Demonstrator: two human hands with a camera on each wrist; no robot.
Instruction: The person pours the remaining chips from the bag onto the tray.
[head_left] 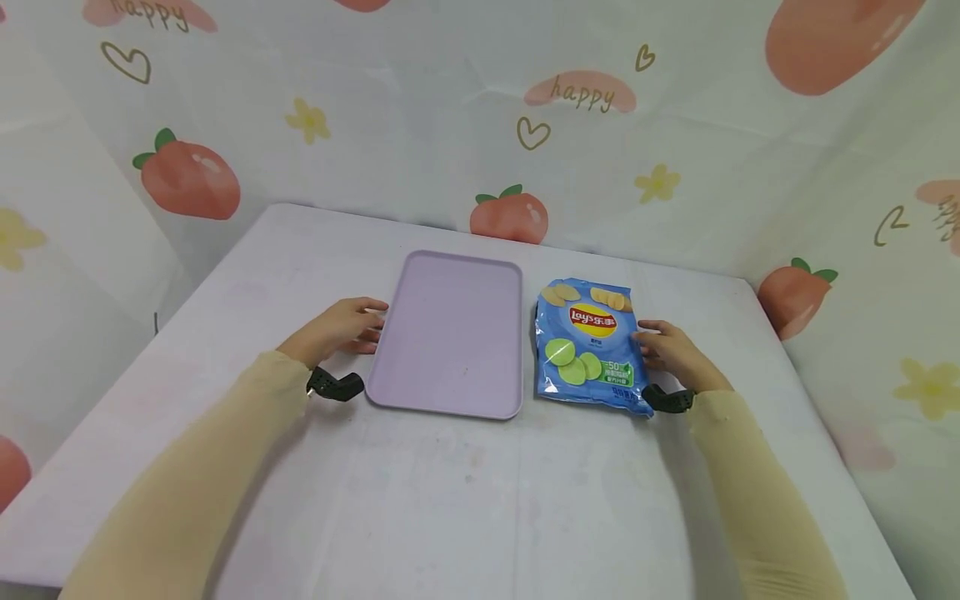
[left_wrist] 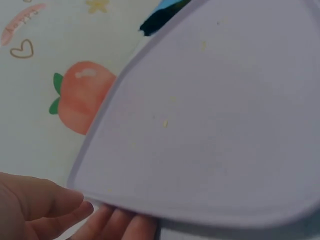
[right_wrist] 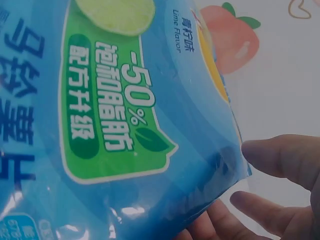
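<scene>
lay's lime chip bag: right of lilac tray; probably light, slick, fragile; i'd pinch its edge
left hand: loose, at tray's rim
right hand: loose, at bag's edge

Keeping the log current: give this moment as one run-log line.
left hand: at edge of lilac tray | right hand: at edge of Lay's lime chip bag | bag: right of tray, both on table

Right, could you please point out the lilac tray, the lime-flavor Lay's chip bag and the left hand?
Lilac tray (head_left: 450, 335), head view: middle of its flat base.
Lime-flavor Lay's chip bag (head_left: 591, 343), head view: front, just below the logo.
Left hand (head_left: 337, 325), head view: its back.
</scene>
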